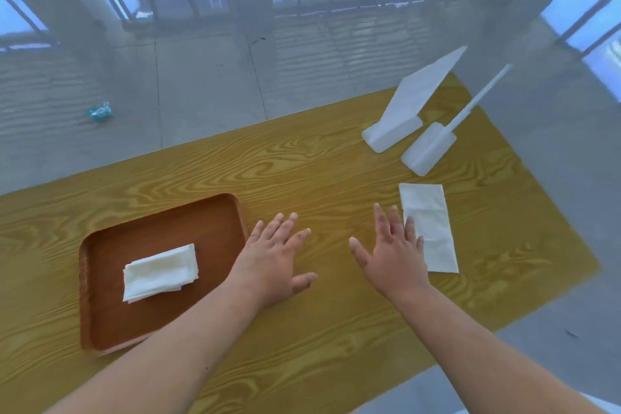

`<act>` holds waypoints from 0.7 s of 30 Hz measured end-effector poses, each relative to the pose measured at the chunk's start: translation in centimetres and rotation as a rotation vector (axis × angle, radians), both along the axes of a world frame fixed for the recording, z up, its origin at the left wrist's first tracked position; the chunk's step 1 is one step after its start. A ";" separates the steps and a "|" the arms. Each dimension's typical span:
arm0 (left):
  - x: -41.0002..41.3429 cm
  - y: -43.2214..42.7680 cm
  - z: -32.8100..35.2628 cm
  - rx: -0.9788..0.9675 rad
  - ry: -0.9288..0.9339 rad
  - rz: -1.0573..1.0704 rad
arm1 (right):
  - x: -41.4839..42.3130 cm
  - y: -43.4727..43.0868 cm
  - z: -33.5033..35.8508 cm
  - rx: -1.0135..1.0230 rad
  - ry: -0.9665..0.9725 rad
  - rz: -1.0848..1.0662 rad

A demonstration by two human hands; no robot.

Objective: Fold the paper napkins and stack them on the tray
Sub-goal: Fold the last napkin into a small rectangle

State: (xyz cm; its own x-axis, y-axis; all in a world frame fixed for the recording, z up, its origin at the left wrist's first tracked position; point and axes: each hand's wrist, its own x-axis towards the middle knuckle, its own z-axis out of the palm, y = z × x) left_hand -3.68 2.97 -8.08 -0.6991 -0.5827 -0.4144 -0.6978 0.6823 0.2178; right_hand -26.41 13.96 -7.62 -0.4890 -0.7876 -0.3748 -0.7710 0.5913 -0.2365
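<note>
A brown tray [111, 319] lies on the left of the yellow wood-grain table. A small stack of folded white napkins [160, 272] rests in its middle. A flat white napkin [431, 228] lies on the table to the right. My left hand [274, 260] hovers palm down with fingers spread, just right of the tray. My right hand [393, 252] is also spread flat, and its outer fingertips overlap the left edge of the flat napkin. Neither hand holds anything.
Two white napkin holders stand at the far right of the table: one [400, 128] with a napkin upright in it, the other [430, 151] seen edge-on. The table's far edge [255, 128] runs diagonally. Grey floor lies beyond, with a teal wrapper [99, 111] on it.
</note>
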 end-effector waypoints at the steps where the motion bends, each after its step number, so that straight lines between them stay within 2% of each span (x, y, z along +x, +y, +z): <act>1: -0.6 0.3 -0.3 0.014 -0.020 -0.021 | -0.8 0.7 -0.2 0.026 0.004 -0.030; 6: -3.6 1.6 -1.5 0.069 -0.084 -0.079 | -3.8 3.7 -1.0 0.104 -0.026 -0.076; 9: -4.7 2.0 -1.3 0.074 -0.051 -0.054 | -4.3 4.6 -1.4 0.069 -0.036 0.009; 14: -4.9 1.7 -0.5 0.021 0.075 -0.019 | -3.1 4.6 -1.4 -0.048 -0.160 0.213; 17: -4.3 1.3 -0.5 -0.023 0.120 -0.073 | -1.8 4.3 -1.3 -0.094 -0.217 0.329; 21: -3.0 1.2 -1.1 -0.004 0.088 -0.160 | -0.1 3.8 -1.3 -0.157 -0.257 0.408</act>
State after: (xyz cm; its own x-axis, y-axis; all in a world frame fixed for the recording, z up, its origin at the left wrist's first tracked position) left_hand -6.63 4.13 -9.20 -0.8166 -0.4626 -0.3451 -0.5585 0.7843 0.2702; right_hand -26.51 17.79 -8.89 -0.0377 -0.9517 -0.3048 -0.8372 0.1966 -0.5104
